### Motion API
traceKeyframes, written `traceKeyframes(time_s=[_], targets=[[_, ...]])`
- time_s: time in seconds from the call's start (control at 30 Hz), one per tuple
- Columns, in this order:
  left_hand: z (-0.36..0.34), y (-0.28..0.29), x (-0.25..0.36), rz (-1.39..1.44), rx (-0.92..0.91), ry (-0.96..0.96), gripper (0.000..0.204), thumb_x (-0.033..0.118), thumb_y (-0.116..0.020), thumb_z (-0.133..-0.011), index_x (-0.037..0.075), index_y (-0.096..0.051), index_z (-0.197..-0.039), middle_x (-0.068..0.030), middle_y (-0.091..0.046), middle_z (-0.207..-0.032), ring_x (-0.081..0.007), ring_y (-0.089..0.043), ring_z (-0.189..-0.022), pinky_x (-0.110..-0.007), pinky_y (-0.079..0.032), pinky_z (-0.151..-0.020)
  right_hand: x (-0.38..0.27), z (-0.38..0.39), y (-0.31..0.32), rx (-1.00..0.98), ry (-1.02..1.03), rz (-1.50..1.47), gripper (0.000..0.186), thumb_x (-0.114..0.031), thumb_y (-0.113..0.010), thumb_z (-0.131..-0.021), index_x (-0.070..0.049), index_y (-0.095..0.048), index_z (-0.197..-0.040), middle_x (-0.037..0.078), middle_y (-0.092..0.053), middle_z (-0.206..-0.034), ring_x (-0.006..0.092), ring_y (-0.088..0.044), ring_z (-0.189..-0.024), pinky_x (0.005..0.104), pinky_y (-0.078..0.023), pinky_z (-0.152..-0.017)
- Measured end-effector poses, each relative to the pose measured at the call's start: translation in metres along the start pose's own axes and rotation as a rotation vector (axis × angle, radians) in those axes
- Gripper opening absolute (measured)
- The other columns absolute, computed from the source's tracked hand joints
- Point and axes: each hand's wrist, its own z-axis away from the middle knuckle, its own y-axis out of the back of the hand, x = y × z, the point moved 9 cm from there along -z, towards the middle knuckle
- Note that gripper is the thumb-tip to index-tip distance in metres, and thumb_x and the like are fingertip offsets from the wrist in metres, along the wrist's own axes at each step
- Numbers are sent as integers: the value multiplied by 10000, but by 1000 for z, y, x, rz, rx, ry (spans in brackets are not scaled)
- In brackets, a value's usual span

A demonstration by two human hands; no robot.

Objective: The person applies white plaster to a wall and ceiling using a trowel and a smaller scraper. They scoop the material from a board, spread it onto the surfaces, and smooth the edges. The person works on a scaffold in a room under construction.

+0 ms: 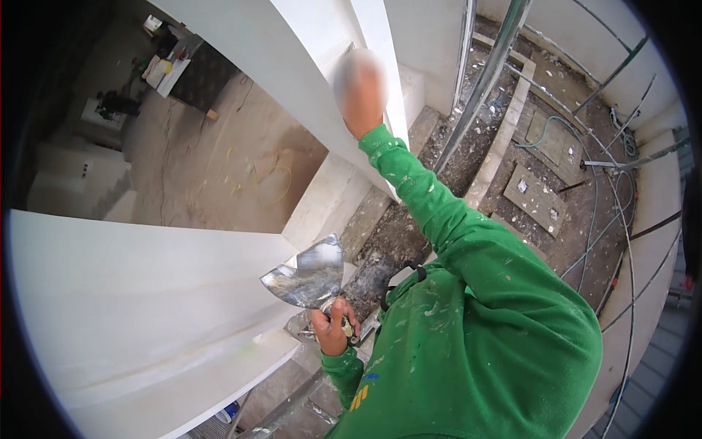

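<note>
My left hand [333,325] holds a putty knife by its handle, low beside a white ledge, with the wide metal blade [307,274] tilted upward and smeared with pale material. My right arm, in a paint-spotted green sleeve, reaches up to a white vertical reveal [387,80] of the wall opening. My right hand [360,95] is against that surface with its fingers in a blurred patch. A thin grey edge shows at the fingertips, but I cannot make out what it is.
Through the opening lie a dusty floor [219,161], cables and a cluttered table [168,73]. At right are scaffold tubes [482,88], hoses, loose boards [534,197] and debris below a curved wall [651,249]. A white low wall [146,293] fills the lower left.
</note>
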Motion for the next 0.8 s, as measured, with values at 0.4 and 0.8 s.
traceKeyframes(time_s=[0.4, 0.8], targets=[[-5, -8, 7, -26, -82, -66, 177, 146, -516, -940, 20, -391, -925, -75, -448, -742, -140, -470, -515, -258, -397, -331, -17, 31, 31, -9, 77, -77, 401, 58, -480, -888, 10, -470, -1286, 193, -510, -1165, 337, -539, -1048, 355, -452, -896], [0, -6, -7, 67, -7, -19, 224, 190, -519, -945, 19, -375, -968, -94, -455, -724, -165, -465, -513, -278, -410, -364, -32, 6, 13, -56, 87, -163, 439, 96, -512, -799, 8, -521, -1228, 170, -539, -1174, 363, -555, -1045, 397, -460, -900]])
